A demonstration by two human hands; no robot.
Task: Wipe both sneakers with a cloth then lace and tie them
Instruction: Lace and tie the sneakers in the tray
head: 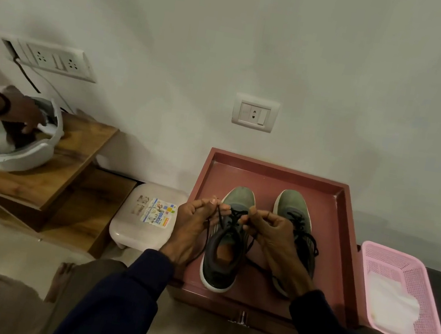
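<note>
Two grey-green sneakers with dark heels stand side by side on a reddish-brown tray (270, 172), toes toward the wall. Over the left sneaker (223, 257) my left hand (192, 228) pinches a strand of the black lace (218, 218) between thumb and fingers. My right hand (269, 232) pinches the lace on the other side of the same shoe, its fingers curled. The right sneaker (292, 204) is partly hidden behind my right hand, and its lace lies loose across the top. A white cloth (390, 306) lies in the pink basket (425, 288) at the right.
A small white plastic stool (133, 219) with a sticker stands left of the tray. Further left, another person's hand (31, 115) reaches into a white headset on a wooden table (71, 154). The wall with sockets is just behind the tray.
</note>
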